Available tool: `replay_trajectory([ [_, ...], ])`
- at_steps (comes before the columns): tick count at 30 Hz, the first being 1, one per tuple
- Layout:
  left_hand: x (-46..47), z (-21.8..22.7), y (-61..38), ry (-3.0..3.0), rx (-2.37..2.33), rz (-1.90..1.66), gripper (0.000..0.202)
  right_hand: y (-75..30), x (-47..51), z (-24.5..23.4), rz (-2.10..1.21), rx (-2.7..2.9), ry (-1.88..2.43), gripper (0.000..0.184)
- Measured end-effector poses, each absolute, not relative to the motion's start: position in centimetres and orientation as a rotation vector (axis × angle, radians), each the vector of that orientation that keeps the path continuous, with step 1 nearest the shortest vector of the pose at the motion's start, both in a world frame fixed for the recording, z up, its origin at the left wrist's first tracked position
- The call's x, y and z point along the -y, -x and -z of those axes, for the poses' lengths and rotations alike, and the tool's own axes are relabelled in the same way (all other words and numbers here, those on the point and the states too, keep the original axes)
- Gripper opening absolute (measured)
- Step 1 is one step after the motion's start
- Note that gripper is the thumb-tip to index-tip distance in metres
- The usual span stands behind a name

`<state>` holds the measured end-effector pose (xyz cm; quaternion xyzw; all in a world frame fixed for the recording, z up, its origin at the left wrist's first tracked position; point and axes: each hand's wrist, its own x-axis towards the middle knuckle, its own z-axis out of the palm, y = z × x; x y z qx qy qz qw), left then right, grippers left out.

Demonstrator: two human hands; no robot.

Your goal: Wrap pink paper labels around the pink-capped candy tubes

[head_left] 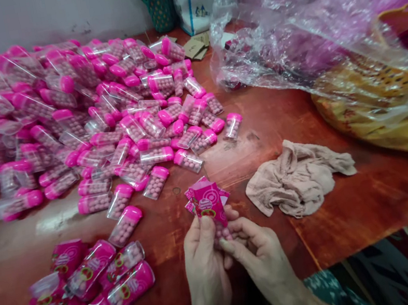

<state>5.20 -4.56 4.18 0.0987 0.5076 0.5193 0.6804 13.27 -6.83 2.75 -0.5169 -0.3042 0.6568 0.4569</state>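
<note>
I see pink label sleeve [209,205] with red-white round motif; pink-capped clear tubes [76,122], pale pink beads inside; reddish-brown worktop [356,210]; beige cloth [299,178]; yellow basket [388,104].

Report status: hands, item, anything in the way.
Left hand, right hand both on pink-labelled candy tube. Labelled tubes near left, cloth near right. Nothing blocking.

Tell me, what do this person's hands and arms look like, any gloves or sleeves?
Both the left hand and the right hand are bare: no gloves, rings or watch show. The wrists and forearms are uncovered, with no sleeves in view. A dark teal patterned garment shows beneath the right forearm.
</note>
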Motion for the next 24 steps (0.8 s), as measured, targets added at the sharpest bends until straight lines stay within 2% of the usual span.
replay_trajectory([
  [7,5.5,-3.7,-6.5,-0.080,-1.156,-1.195,0.022,-13.6,6.8,-2.9,-1.455,0.864,1.357,0.014],
  [14,6.3,-3.8,-6.4,0.007,-1.178,-1.211,0.024,-13.1,6.6,-2.6,-1.509,0.700,1.331,0.011],
  [24,8.2,-3.5,-5.0,-0.060,-1.259,-1.235,0.016,-11.8,6.5,-2.5,-1.547,0.744,1.287,0.013],
])
